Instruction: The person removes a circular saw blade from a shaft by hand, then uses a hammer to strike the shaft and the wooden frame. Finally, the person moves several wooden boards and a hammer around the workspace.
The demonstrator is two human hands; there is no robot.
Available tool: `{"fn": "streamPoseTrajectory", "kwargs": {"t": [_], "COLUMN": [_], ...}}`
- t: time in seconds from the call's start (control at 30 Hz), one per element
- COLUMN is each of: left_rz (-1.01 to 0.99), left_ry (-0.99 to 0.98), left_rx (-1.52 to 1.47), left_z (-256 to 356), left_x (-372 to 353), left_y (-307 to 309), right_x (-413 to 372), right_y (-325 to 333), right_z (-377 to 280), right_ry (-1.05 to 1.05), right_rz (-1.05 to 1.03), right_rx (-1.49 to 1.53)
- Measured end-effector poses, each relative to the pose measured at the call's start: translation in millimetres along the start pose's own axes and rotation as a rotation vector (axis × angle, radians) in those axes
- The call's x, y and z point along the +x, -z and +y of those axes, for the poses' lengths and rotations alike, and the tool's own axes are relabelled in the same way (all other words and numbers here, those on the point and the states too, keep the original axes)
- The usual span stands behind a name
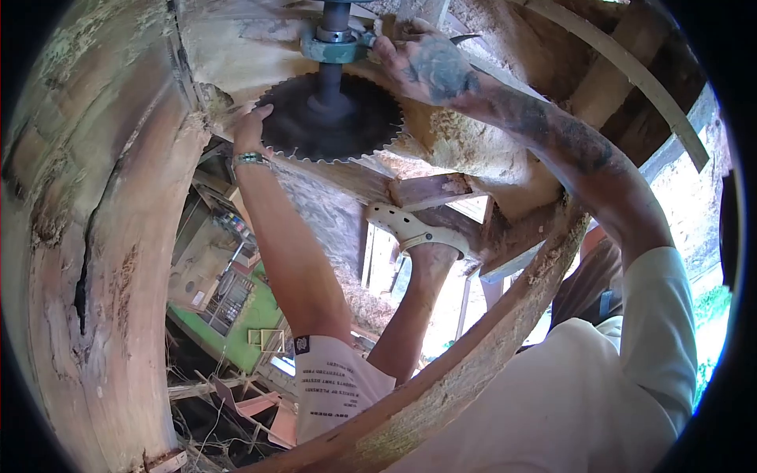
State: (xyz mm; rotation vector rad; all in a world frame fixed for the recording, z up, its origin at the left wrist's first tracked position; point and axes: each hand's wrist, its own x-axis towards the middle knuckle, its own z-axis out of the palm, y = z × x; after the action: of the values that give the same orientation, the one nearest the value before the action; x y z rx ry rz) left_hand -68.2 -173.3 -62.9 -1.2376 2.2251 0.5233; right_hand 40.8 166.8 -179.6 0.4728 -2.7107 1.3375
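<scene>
A dark round circular saw blade (371, 118) with a toothed rim sits on a metal shaft (330, 79). A green ring-shaped housing (319, 52) surrounds the shaft above it. My left hand (250, 130) is at the blade's left rim, thumb over the edge and the other fingers mostly hidden. A metal watch (251, 158) is on that wrist. Beside the green housing, my right hand (422, 65) is closed around a tool whose dark tapered end (465, 37) sticks out past the knuckles; I cannot tell its kind.
A thick cracked timber (102, 236) stands along the left. Across the foreground runs a slanting rough beam (441, 378). My foot, in a pale clog (402, 225), rests on framing boards behind the blade. Far below are a green floor (264, 315) and a cardboard box (193, 288).
</scene>
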Motion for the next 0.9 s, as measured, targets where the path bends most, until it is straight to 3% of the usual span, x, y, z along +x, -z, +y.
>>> {"fn": "streamPoseTrajectory", "kwargs": {"t": [0.27,0.37,0.43,0.5,0.67,0.83,0.9], "left_rz": [-0.04,-0.016,-0.025,-0.094,-0.086,-0.059,-0.134], "left_ry": [-0.02,-0.025,-0.01,-0.007,0.02,-0.019,-0.028], "left_rx": [0.084,0.124,0.144,0.069,0.108,0.225,0.097], "left_z": [12,19,22,2,10,17,-5], "left_x": [-15,-28,-32,14,7,11,66], "left_y": [-3,-6,-7,4,3,5,13], "right_x": [31,39,40,39,39,40,41], "right_y": [-37,-27,-34,-34,-19,-32,-35], "right_z": [-1,-10,-9,-6,-1,10,18], "right_ry": [0.057,-0.013,0.091,0.163,0.209,0.271,0.327], "right_rz": [0.182,0.082,0.202,0.233,0.004,0.135,0.196], "right_rx": [-0.175,-0.096,-0.171,-0.186,-0.191,-0.122,-0.135]}}
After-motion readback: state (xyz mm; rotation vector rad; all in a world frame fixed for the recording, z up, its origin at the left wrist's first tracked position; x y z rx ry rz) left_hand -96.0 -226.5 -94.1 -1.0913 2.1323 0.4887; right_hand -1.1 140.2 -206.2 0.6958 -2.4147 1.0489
